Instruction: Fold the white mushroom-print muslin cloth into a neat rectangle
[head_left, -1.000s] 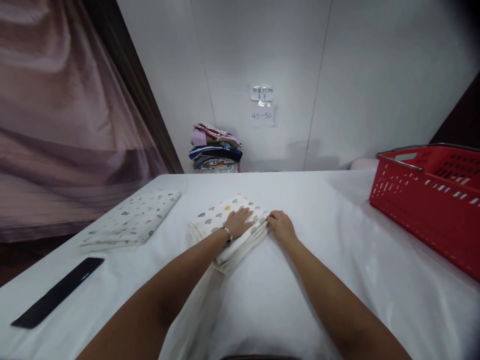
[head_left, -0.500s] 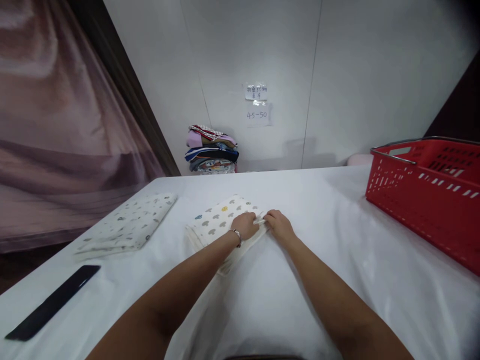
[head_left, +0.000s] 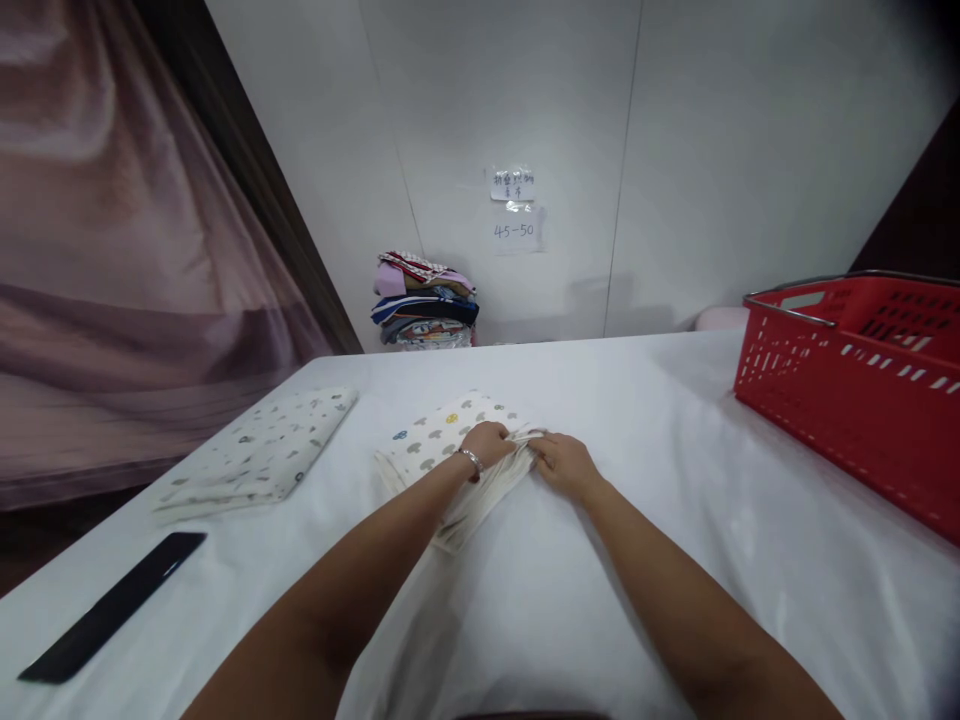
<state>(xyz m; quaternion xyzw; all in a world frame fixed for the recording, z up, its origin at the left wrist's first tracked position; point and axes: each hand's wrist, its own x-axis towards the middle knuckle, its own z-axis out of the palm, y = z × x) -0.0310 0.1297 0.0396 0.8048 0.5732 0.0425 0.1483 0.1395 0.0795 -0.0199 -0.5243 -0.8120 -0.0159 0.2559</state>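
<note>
A folded white cloth with small coloured prints (head_left: 435,440) lies in the middle of the white table (head_left: 645,520). My left hand (head_left: 491,443), with a bracelet on the wrist, is curled over the cloth's right edge and pinches its layers. My right hand (head_left: 562,462) meets it from the right, fingers closed on the same edge. The two hands touch at the cloth's corner, which is slightly lifted.
A second folded printed cloth (head_left: 262,450) lies at the left. A flat black strip (head_left: 112,605) rests near the left front edge. A red basket (head_left: 855,370) stands at the right. A stack of folded fabrics (head_left: 424,298) sits against the back wall. A curtain hangs left.
My left hand went from lying flat on the cloth to curling and gripping its right edge. My right hand closed in on the same edge, and the layers lifted a little.
</note>
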